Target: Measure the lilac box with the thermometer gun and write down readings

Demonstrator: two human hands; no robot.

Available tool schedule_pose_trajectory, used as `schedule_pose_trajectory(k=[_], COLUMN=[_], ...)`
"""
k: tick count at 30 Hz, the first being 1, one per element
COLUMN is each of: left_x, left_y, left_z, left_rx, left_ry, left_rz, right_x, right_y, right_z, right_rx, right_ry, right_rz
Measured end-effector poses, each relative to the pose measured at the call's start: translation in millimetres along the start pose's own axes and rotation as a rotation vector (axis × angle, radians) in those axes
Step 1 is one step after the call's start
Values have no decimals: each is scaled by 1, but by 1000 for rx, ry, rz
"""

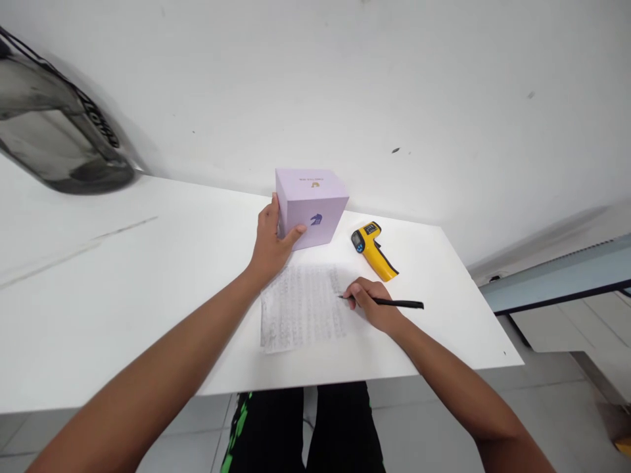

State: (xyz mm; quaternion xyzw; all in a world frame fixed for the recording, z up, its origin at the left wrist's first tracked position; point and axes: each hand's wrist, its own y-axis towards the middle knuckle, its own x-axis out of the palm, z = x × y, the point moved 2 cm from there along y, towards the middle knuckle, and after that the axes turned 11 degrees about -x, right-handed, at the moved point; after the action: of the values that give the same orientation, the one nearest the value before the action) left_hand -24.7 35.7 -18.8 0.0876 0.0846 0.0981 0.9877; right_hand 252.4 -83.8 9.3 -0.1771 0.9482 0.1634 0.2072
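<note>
My left hand (273, 238) is wrapped round the left side of a lilac box (315, 213), its thumb on the front face beside a small dark blue emblem. The box stands against the wall at the back of the table. In my right hand (371, 303) is a black pen (401, 303), tip pointing left over the right edge of a sheet of paper (303, 312). The sheet lies flat and is covered in rows of writing too blurred to read. Just beyond my right hand, a yellow and black infrared thermometer (375, 253) lies on its side.
A white table (148, 295) runs along a white wall (256, 85). On its far left stands a dark, partly see-through bag (59, 131). The table's right edge ends near a pale panel (566, 272). Tiled floor shows below the front edge.
</note>
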Motion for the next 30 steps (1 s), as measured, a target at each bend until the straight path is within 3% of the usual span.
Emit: schedule_pose_trajectory(k=[6, 20, 30], left_x=[0, 4, 3], left_y=[0, 4, 2], left_z=[-1, -14, -7], left_rx=[10, -1, -21], left_ry=[-11, -5, -6], left_rz=[-21, -22, -67], right_x=[1, 0, 0], right_y=[4, 7, 7], right_z=[-4, -9, -9], right_rx=[121, 129, 134], right_ry=[-40, -21, -34], right_rz=[31, -3, -27])
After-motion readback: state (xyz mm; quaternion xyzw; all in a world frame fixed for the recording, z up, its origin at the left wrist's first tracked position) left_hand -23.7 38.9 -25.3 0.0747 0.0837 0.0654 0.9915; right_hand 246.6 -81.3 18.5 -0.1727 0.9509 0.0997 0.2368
